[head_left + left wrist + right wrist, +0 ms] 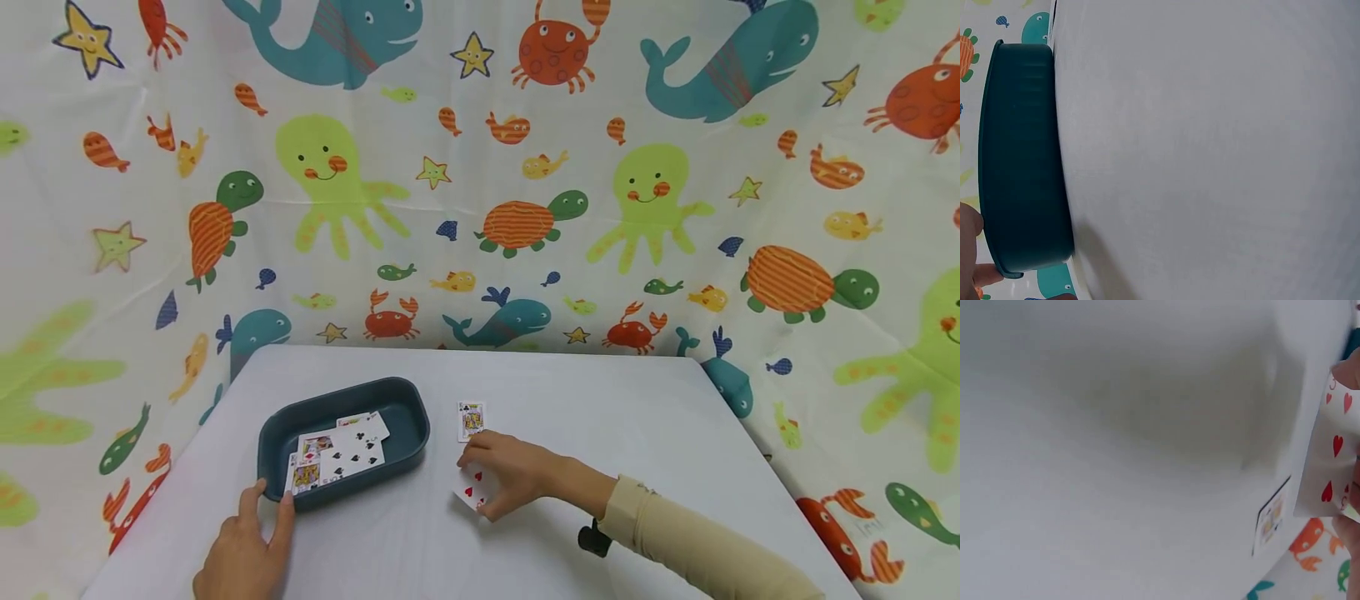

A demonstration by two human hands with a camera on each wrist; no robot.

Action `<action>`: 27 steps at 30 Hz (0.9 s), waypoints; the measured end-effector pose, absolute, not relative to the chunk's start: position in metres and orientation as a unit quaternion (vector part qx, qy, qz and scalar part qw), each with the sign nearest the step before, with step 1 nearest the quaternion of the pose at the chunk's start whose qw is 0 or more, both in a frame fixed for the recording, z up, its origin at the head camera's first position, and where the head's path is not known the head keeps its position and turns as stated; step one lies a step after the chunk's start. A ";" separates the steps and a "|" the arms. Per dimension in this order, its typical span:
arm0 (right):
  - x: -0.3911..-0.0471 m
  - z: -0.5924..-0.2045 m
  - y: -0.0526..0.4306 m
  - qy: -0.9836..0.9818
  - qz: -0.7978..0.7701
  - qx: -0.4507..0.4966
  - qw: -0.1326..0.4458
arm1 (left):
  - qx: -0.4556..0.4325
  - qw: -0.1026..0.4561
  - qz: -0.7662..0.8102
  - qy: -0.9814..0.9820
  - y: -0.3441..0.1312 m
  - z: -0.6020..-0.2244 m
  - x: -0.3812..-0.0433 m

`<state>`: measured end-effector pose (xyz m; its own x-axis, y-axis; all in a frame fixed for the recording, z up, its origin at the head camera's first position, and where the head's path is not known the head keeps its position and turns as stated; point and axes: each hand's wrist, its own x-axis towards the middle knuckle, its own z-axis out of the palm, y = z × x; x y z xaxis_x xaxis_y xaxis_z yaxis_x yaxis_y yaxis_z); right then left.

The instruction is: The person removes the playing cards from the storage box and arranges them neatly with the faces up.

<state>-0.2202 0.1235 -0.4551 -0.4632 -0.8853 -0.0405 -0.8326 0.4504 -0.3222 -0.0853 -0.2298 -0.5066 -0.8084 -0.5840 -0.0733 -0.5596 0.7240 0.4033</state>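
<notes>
In the head view my right hand point(517, 475) holds a three of hearts point(474, 490) by its edges, over the white table. The same three of hearts point(1335, 450) shows at the right edge of the right wrist view, with fingertips at both ends. Just beyond this hand lies a face card point(472, 419), face up on the cloth. My left hand point(243, 550) grips the near left corner of a dark teal tray point(352, 493), thumb and forefinger at its rim. Several playing cards point(352, 458) lie face up and overlapping inside the tray.
A white cloth covers the table point(585, 400). Behind and at both sides hangs a curtain point(450, 208) printed with sea animals. A small black device point(595, 539) sits at the right wrist, below the beige sleeve point(690, 533).
</notes>
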 end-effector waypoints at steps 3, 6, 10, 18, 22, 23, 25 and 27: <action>-0.227 -0.450 0.131 0.846 -0.093 -0.515 0.104 | 0.315 0.029 -0.207 -0.926 -0.228 -0.505 -0.086; -0.234 -0.447 0.137 0.843 -0.052 -0.525 0.107 | 0.319 0.023 -0.210 -0.924 -0.228 -0.505 -0.086; -0.243 -0.444 0.142 0.838 -0.005 -0.534 0.112 | 0.320 0.021 -0.212 -0.923 -0.227 -0.505 -0.087; -0.260 -0.441 0.144 0.799 0.107 -0.588 0.061 | 0.317 0.034 -0.215 -0.923 -0.226 -0.503 -0.088; -0.269 -0.441 0.144 0.785 0.150 -0.599 0.052 | 0.317 0.036 -0.220 -0.922 -0.226 -0.503 -0.087; -0.271 -0.440 0.145 0.784 0.157 -0.599 0.053 | 0.317 0.035 -0.221 -0.922 -0.226 -0.503 -0.087; -0.277 -0.440 0.146 0.782 0.168 -0.598 0.055 | 0.316 0.035 -0.223 -0.921 -0.226 -0.503 -0.086; -0.282 -0.439 0.147 0.779 0.176 -0.599 0.055 | 0.316 0.037 -0.223 -0.921 -0.226 -0.503 -0.086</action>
